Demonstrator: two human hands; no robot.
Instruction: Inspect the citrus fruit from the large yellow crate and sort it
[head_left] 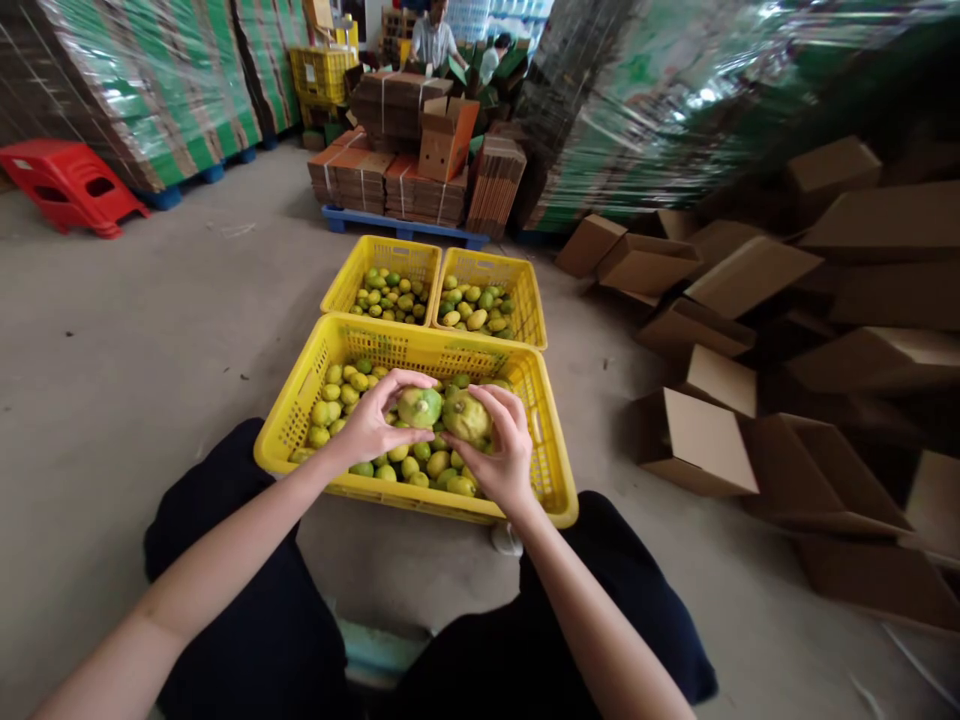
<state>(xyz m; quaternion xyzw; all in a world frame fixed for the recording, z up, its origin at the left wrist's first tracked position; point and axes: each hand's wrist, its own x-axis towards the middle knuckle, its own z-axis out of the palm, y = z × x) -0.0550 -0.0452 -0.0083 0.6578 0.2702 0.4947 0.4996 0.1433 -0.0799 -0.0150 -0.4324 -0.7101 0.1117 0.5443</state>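
Note:
Above a large yellow crate [349,484] of green and yellow lemons [439,463], both of my hands are raised side by side. Between the thumb and fingers of my left hand [379,420] is a green lemon [420,407], its pointed end facing me. My right hand [504,440] grips a yellow-green, bumpy lemon [466,416] in the same way. The two held lemons are close together, near the crate's middle. Some of the fruit below is hidden by my hands.
Two smaller yellow crates [341,283] with lemons stand just beyond. Cardboard boxes [709,425] lie piled on the right. Flattened cartons [431,195] rest on a blue pallet [405,229] ahead. A red stool [71,185] is at the far left; two people are in the background.

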